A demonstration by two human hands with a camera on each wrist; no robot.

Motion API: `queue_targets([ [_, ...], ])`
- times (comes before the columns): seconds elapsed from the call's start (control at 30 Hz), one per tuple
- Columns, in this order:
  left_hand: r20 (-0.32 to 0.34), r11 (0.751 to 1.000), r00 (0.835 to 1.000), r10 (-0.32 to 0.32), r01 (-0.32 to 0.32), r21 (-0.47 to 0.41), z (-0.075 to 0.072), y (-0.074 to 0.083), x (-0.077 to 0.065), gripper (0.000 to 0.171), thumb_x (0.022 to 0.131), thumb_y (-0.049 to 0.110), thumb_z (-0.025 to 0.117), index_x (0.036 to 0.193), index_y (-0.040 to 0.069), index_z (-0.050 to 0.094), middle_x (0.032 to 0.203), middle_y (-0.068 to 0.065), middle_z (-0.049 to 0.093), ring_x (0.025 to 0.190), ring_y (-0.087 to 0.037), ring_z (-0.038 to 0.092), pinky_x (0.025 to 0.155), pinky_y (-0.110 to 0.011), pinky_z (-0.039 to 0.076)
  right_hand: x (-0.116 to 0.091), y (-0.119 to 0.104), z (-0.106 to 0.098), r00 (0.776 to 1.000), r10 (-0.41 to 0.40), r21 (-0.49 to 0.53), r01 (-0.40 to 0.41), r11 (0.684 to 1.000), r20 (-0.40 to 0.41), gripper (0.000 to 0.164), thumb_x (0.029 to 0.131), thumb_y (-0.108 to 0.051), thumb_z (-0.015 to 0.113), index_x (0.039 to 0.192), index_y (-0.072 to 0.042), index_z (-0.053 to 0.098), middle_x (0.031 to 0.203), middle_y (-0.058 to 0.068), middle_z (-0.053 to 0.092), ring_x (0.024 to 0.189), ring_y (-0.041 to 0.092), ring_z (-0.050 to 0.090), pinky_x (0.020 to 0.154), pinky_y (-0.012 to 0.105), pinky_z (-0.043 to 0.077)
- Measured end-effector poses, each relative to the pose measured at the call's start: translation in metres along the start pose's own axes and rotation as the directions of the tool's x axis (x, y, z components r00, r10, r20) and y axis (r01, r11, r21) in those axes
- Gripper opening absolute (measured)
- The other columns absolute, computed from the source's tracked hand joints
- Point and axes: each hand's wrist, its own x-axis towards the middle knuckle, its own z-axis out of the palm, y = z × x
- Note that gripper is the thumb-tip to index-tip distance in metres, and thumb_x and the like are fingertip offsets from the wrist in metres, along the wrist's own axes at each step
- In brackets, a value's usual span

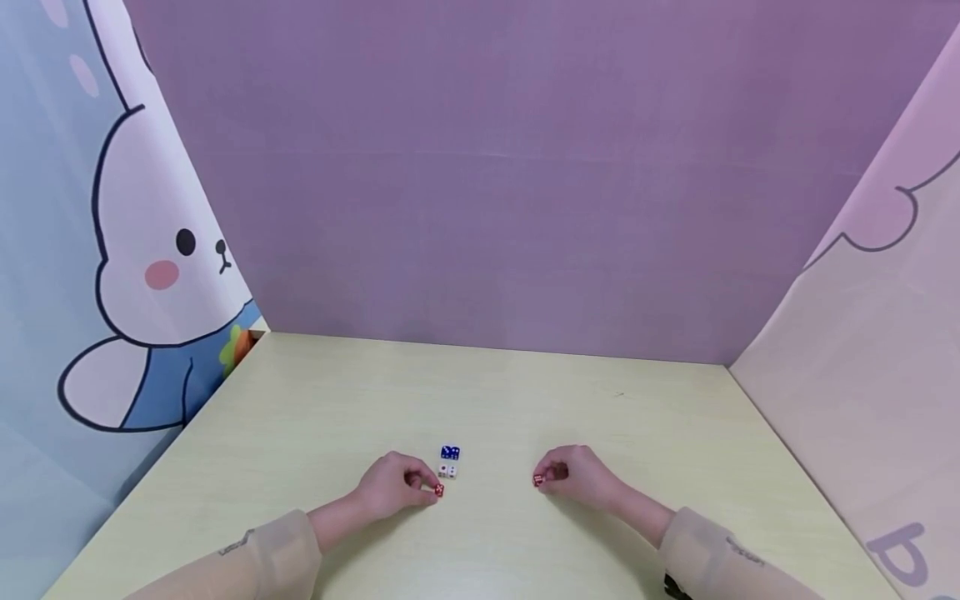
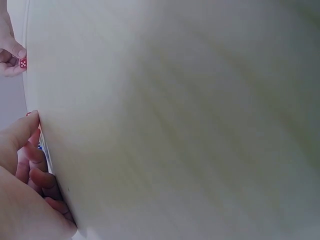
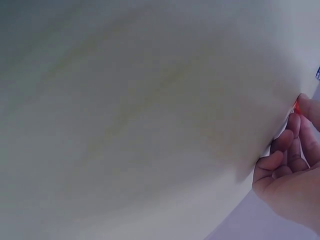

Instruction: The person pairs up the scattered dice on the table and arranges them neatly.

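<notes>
My left hand (image 1: 392, 485) pinches a red die (image 1: 439, 491) between thumb and forefinger, low over the table and just in front of a pair of white dice (image 1: 447, 472). Behind the white pair, two blue dice (image 1: 450, 452) sit side by side. To the right, my right hand (image 1: 580, 477) pinches another red die (image 1: 538, 481) at its fingertips. The left wrist view shows that red die (image 2: 23, 63) with white pips facing out. In the right wrist view, fingers mostly cover the red die (image 3: 296, 107), and part of a blue die (image 3: 318, 74) shows at the edge.
The pale wooden table (image 1: 360, 383) reaches back to a purple backdrop (image 1: 495, 183). A rabbit-print curtain (image 1: 165, 300) hangs on the left, a pale printed curtain (image 1: 862, 375) on the right. A small dark mark (image 1: 619, 394) lies on the tabletop toward the back right.
</notes>
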Motion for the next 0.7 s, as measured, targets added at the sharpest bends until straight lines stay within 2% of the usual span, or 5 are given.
queue_targets([
  [0.27, -0.005, 1.000, 1.000, 0.000, 0.000, 0.004, 0.000, -0.001, 0.001, 0.014, 0.072, 0.019, 0.081, 0.083, 0.018, 0.073, 0.063, 0.008, 0.055, 0.056, -0.005, 0.045, 0.056, -0.022, 0.036, 0.004, -0.018, 0.013, 1.000, 0.009, -0.009, -0.009, 1.000, -0.015, 0.012, 0.075, -0.005, 0.076, 0.085, -0.011, 0.070, 0.072, -0.005, 0.062, 0.064, 0.001, 0.048, 0.060, 0.017, 0.042],
  [0.7, 0.001, 1.000, 1.000, -0.010, 0.010, -0.002, 0.000, 0.000, 0.001, 0.014, 0.072, 0.019, 0.081, 0.083, 0.018, 0.073, 0.063, 0.007, 0.054, 0.057, -0.005, 0.045, 0.056, -0.021, 0.036, 0.013, -0.047, 0.038, 0.999, 0.039, 0.025, -0.039, 0.999, 0.005, 0.012, 0.075, -0.005, 0.076, 0.084, -0.010, 0.070, 0.069, -0.006, 0.060, 0.062, 0.001, 0.049, 0.060, 0.018, 0.044],
])
